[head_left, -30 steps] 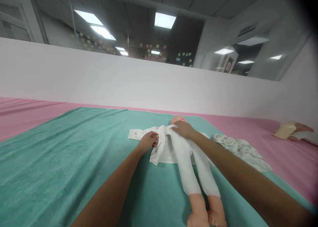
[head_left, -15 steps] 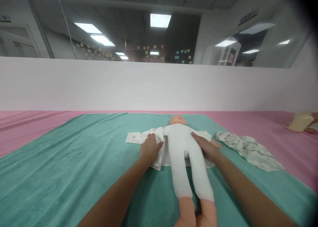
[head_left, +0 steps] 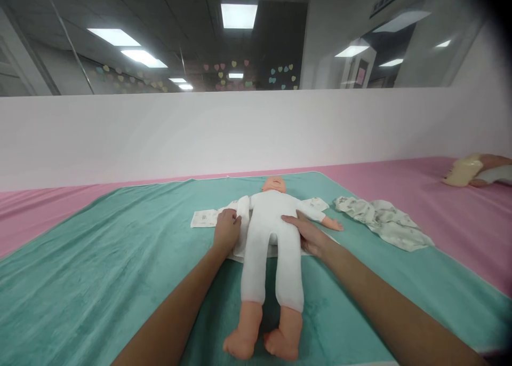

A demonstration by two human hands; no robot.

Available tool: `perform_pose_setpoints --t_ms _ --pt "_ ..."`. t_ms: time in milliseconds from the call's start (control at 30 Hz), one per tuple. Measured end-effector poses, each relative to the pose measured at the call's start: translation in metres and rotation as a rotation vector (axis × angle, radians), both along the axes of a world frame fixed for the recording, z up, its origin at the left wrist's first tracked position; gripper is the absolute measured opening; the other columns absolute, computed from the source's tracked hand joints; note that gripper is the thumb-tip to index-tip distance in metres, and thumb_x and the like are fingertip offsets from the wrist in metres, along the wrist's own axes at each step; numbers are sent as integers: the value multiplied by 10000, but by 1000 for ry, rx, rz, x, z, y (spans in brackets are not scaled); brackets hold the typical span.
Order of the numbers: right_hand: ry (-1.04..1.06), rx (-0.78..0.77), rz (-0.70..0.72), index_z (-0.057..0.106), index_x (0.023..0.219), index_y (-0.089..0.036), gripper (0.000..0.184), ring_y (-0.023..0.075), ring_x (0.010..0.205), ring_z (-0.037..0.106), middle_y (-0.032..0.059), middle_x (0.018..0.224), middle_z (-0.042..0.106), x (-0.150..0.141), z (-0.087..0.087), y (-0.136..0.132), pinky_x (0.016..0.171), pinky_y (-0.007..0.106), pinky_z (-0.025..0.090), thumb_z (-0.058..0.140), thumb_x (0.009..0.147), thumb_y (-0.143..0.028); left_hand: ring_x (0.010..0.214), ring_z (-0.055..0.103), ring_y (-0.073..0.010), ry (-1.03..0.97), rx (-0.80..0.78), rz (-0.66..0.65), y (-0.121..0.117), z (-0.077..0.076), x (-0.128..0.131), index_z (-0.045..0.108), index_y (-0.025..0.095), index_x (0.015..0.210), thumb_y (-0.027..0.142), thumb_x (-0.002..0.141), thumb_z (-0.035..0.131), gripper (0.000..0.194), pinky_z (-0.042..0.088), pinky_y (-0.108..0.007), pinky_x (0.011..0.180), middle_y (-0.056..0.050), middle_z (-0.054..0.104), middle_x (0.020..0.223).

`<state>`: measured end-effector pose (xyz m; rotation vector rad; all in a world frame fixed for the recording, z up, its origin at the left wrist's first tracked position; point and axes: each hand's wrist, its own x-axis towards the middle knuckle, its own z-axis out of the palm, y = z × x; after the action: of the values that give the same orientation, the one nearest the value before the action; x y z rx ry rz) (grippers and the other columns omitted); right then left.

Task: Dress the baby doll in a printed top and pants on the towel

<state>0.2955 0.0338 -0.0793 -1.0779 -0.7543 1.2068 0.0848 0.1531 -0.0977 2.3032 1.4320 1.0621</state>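
A baby doll [head_left: 264, 211] with a white cloth body lies on its back, its head at the far end and bare feet towards me. Under its torso spreads a white printed baby shirt [head_left: 206, 218], a sleeve showing on each side. My left hand [head_left: 227, 231] has its fingers curled on the shirt beside the doll's left-hand flank in view. The doll's arm on that side is hidden. My right hand [head_left: 310, 233] grips the doll's hip, thumb on the front and other fingers mostly hidden. The doll's other arm stretches out to the right above it.
A green towel [head_left: 132, 259] lies under everything on a pink surface [head_left: 404, 182]. To the right is a crumpled white printed cloth [head_left: 384, 222]. Another doll [head_left: 466, 169], partly cut off, lies at the far right. A white wall [head_left: 200, 136] with a window above stands behind.
The view has shifted, so the doll's feet now show fully. Doll and shirt appear further left in the picture. The doll's legs have swung left, and its right-hand arm shows more. Both hands keep their places.
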Motion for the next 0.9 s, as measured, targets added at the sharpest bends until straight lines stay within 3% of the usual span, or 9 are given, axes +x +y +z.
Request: perform_pose_setpoints --t_ms 100,267,433,600,700,800,900 --pt "12 22 70 425 1276 -249 638 246 1041 609 89 1247 571 -7 5 -5 860 404 537 719 715 -326 1195 403 -232 -258 -61 -115 -8 8 2 432 193 717 202 803 487 102 312 -349 962 -76 562 1119" --pt "-24 41 146 474 1221 -259 541 239 1022 618 75 1244 576 -25 10 -11 856 399 531 699 733 -323 944 548 -202 -519 -355 -231 -31 26 9 377 201 717 330 837 460 195 389 -288 766 -10 593 843" --pt "-29 23 210 470 1228 -288 538 242 992 624 58 1220 590 -32 3 -8 840 427 526 686 741 -363 1158 483 -196 -658 -430 -480 -49 49 8 363 200 723 305 854 460 195 385 -291 849 -30 552 1251" --pt "-46 -2 207 464 1248 -287 549 238 941 636 66 1174 614 -29 -2 -4 807 427 531 664 752 -408 1230 440 -203 -427 -382 -592 -69 65 4 408 211 763 311 907 432 177 332 -384 988 -30 528 1307" --pt "-48 5 186 448 1268 -285 565 240 929 640 73 1171 619 -29 -3 -4 768 409 542 654 758 -413 1244 431 -199 -262 -293 -624 -80 67 6 503 219 927 341 937 379 175 349 -386 1001 -47 519 1316" --pt "-41 12 167 418 1297 -283 609 238 909 647 79 1166 623 -29 -6 -4 751 399 546 663 753 -409 1254 417 -211 -52 -110 -558 -88 65 14 514 215 1175 333 939 370 301 327 -396 1030 -53 494 1339" --pt "-15 -12 126 359 1341 -285 694 238 935 641 83 1207 599 -27 -9 -3 780 406 541 683 738 -398 1241 426 -215 33 26 -488 -88 64 19 528 207 1225 320 927 391 347 305 -386 1052 -45 523 1309"
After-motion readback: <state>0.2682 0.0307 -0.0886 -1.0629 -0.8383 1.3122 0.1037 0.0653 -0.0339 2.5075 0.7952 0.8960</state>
